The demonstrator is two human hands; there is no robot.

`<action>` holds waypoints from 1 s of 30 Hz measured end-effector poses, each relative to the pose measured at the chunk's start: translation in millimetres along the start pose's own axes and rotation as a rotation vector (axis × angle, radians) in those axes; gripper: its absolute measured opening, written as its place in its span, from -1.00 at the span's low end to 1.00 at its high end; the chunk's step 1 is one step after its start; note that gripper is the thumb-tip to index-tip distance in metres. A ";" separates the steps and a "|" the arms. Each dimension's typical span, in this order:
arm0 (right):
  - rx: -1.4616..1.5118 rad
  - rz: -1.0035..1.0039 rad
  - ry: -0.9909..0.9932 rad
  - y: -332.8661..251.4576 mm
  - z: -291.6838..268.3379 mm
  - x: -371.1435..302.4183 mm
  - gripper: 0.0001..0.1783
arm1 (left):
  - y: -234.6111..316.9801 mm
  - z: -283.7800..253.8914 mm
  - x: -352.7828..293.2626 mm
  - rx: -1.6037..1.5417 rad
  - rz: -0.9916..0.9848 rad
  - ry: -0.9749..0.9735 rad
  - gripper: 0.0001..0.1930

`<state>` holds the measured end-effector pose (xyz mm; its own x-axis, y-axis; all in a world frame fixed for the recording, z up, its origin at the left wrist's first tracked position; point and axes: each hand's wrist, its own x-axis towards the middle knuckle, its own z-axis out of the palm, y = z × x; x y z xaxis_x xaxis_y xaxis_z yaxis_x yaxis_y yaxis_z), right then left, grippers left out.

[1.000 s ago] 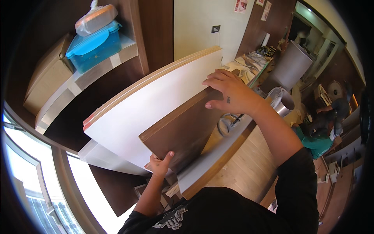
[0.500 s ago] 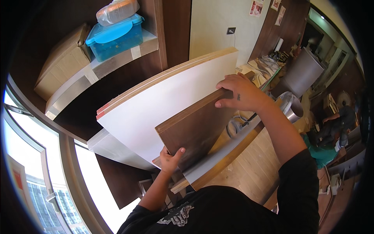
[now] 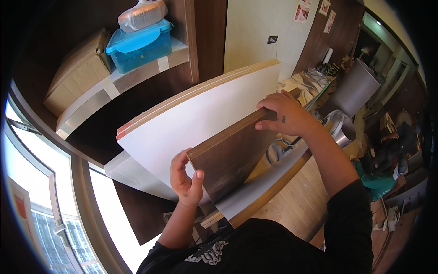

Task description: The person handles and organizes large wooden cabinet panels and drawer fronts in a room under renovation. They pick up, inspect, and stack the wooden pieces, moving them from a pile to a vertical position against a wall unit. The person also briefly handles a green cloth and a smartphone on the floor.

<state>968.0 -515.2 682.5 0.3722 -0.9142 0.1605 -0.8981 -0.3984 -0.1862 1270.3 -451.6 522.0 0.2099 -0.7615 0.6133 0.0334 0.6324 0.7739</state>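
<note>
Dark-wood shelving (image 3: 137, 98) and a bright window (image 3: 50, 182) are filling the left of the view; wood-plank floor (image 3: 301, 192) is showing lower right. Compared with a second ago the view is sitting closer and the dark brown panel (image 3: 237, 155) is being held steeper — its near corner is now pulled up toward the body, so it is judged that the panel is being drawn off the stack rather than laid on it.

Left hand (image 3: 186, 179) is being wrapped round the panel's lower left corner, thumb on the dark face, fingers curled narrow behind the edge. Right hand (image 3: 285, 116) is being clamped over the top right corner, fingers folded over the plywood edge. The panel is leaning against the large white board (image 3: 196, 123), touching it, with a grey board (image 3: 260, 185) below it.

Containers — a blue lidded plastic box (image 3: 139, 45) is sitting on the upper shelf, small bits visible through the wall, too small to tell. A clear lidded tub (image 3: 142, 14) is stacked on it; contents cannot be told. A cardboard box (image 3: 77, 77) is standing beside it, shut. A metal bucket (image 3: 342, 128) is standing by the right forearm, inside hidden.
</note>
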 end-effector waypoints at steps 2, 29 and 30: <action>0.009 0.013 0.003 0.1 -1.9 -2.4 -0.40 | 23.6 8.9 24.1 0.128 0.109 0.017 -0.52; 0.045 -0.024 0.024 13.0 4.8 -16.2 -0.39 | 79.8 -13.1 63.2 0.885 0.812 -0.382 -0.93; 0.042 -0.030 0.031 12.3 4.6 -15.6 -0.39 | 83.6 -12.2 64.5 0.886 0.820 -0.385 -0.93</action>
<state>952.2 -506.2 673.2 0.3912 -0.8990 0.1968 -0.8758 -0.4294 -0.2207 1298.5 -446.1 624.4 -0.4424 -0.2787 0.8524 -0.6662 0.7384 -0.1043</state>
